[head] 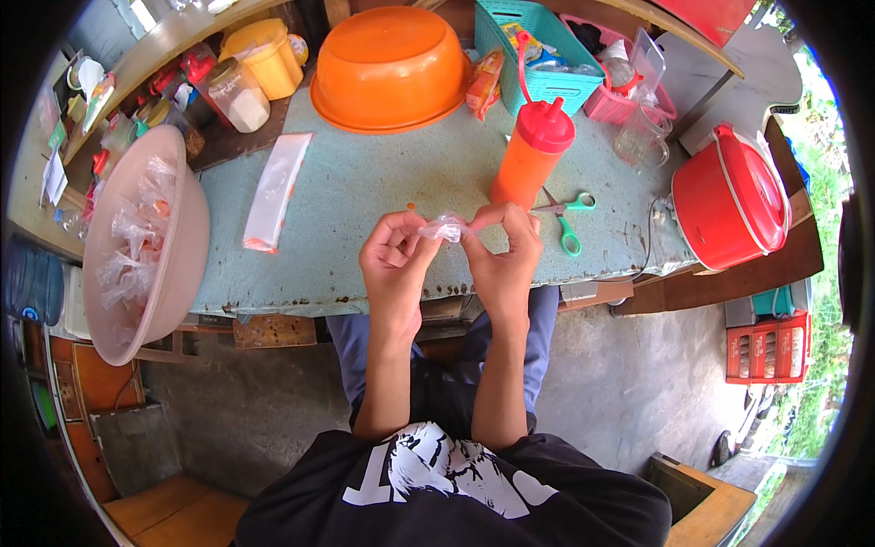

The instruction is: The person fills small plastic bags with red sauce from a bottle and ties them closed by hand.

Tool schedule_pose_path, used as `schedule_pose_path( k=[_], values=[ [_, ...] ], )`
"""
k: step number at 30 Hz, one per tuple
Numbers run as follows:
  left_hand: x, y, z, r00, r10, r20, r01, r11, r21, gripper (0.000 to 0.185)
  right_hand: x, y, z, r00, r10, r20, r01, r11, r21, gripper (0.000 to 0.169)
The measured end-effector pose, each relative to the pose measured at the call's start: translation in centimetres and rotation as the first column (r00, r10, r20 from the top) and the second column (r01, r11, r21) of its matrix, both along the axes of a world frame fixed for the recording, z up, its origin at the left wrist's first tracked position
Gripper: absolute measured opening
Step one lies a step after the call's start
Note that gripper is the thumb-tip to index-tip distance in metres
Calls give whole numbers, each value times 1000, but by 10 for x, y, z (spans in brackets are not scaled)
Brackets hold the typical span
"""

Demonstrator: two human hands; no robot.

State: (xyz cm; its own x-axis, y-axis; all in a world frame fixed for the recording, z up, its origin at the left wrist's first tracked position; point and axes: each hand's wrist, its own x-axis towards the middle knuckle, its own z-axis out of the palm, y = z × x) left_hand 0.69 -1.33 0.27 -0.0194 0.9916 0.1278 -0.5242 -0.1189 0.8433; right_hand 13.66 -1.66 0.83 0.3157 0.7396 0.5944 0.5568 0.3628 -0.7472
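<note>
Between my two hands a small clear plastic bag (448, 228) is pinched, bunched and crumpled, above the table's front part. My left hand (396, 256) grips one side of it with thumb and forefinger. On the other side my right hand (506, 249) pinches it the same way. Just behind the right hand stands an orange squeeze bottle (528, 161) with a red cap. Green-handled scissors (566, 212) lie right of that hand, their tips partly hidden. Left of my hands rests a flat stack of clear plastic bags (277, 191).
A pink basin (195, 232) holding tied plastic bags (137, 239) stands at the left. Behind are an upturned orange tub (389, 68), a turquoise basket (547, 89) and a glass mug (642, 137). A red rice cooker (728, 198) is at the right, its cord along the table (328, 273).
</note>
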Motion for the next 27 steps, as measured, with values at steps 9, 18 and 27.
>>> schedule_pose_path(
  k=[9, 18, 27],
  values=[
    [17, -10, 2, 998, -41, 57, 45, 996, -76, 26, -9, 3, -22, 974, -223, -32, 225, 971, 81, 28],
    [-1, 3, -8, 987, 38, -159, -39, 999, -5, 25, 3, 5, -5, 995, 99, 26, -99, 995, 12, 22],
    [4, -5, 7, 956, -289, -58, 264, 927, -267, 12, -3, 3, -18, 979, -131, -156, 142, 988, 59, 21]
  ],
)
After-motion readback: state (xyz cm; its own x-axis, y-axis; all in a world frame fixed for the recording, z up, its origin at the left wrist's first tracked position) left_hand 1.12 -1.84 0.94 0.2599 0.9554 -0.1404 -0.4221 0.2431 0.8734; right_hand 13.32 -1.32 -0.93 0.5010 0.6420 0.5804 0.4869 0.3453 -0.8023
